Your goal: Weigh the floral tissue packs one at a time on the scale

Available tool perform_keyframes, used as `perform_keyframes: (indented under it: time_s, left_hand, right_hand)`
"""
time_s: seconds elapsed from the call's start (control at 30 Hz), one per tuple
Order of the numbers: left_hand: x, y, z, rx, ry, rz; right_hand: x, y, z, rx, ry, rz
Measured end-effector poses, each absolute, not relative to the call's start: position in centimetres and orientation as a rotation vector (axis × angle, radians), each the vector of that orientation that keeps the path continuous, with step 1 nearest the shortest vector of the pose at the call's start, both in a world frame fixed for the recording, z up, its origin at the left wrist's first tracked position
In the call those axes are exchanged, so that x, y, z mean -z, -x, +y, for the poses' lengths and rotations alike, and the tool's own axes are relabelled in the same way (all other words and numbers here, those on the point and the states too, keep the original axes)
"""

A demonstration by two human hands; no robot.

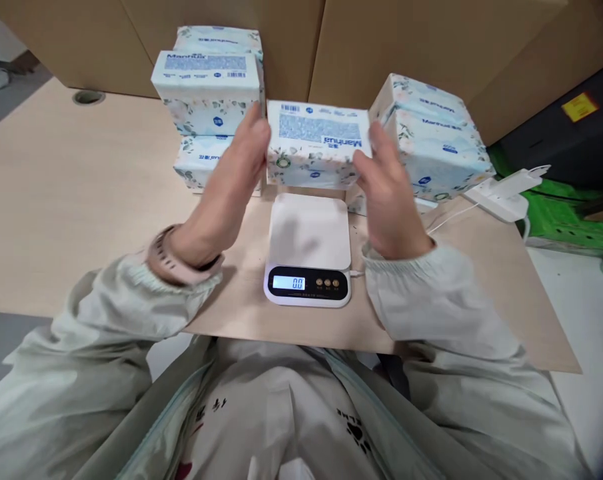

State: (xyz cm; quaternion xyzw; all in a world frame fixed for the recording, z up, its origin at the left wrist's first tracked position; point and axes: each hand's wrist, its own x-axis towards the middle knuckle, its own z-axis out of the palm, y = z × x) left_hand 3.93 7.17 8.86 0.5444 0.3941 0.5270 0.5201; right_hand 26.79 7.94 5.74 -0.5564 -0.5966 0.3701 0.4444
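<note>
Between my two hands is a pack of tissues (317, 143), white and pale blue with a floral print, held up just behind a white kitchen scale (310, 233). My left hand (236, 177) presses against its left end, and my right hand (388, 193) grips its right end with bent fingers. The scale's lit display (288, 283) reads 0.0, and a hand's shadow falls on its plate. Stacked tissue packs (208, 100) stand behind my left hand. More tissue packs (434, 143) are piled behind my right hand.
Large cardboard boxes (231, 13) line the table's back edge. A white power strip (504, 193) with cables lies at the table's right edge, near a green box (571, 223). A round cable hole (88, 97) is at the far left of the wooden table (56, 200).
</note>
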Motion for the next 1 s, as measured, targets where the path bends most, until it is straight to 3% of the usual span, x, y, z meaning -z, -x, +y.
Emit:
perform_keyframes:
  time_s: [0.13, 0.3, 0.47, 0.6, 1.0]
  left_hand:
    - [-10.3, -2.1, 1.2, -1.211, -1.288, 0.776]
    - [-5.7, -1.3, -1.4, -1.196, -1.22, 0.934]
    - [-2.1, -1.4, -0.9, -1.438, -1.287, 0.994]
    - [-1.5, -1.1, -0.5, -1.562, -1.226, 1.114]
    - [-1.7, -0.6, -0.3, -1.478, -1.206, 1.156]
  right_hand:
    - [-7.4, -28.4, 0.6, -0.98, 1.181, -1.547]
    - [-4.0, -28.7, -4.4, -0.989, 1.341, -1.503]
    - [0.0, -28.7, -4.5, -0.629, 1.173, -1.336]
    - [0.6, -28.9, -3.6, -0.34, 1.291, -1.089]
    - [0.2, -29.5, -3.5, -0.304, 1.493, -1.119]
